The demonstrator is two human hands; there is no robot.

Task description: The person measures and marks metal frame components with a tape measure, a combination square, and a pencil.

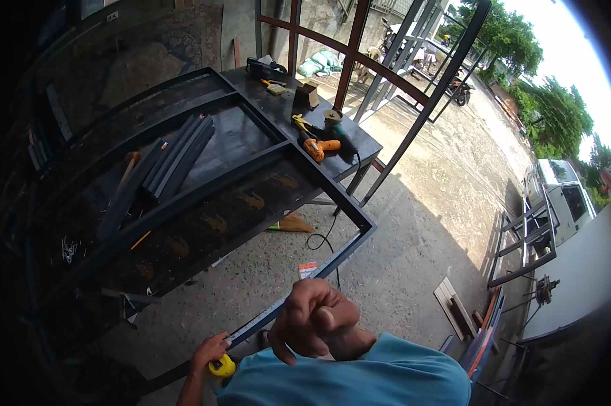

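My left hand [211, 351] is closed at the near bar of a dark metal frame [278, 147], with a yellow tape measure [222, 366] in its grip. The pale blade [254, 321] runs from the case along that bar toward the frame's corner. Above the same bar, my right hand [312, 318] is raised with its fingers curled in and the thumb near them. Whatever it may hold is hidden. A small red-and-white label or card [307, 270] shows just beyond the right hand, beside the bar.
The frame lies across a dark worktable [251, 125]. On it are an orange power tool [317, 148], a green angle grinder [339, 132], yellow-handled pliers [301, 123], a small box [307, 95], dark metal bars [179, 159] and a hammer [128, 166]. A cord [327, 238] hangs to the floor near a broom [293, 224].
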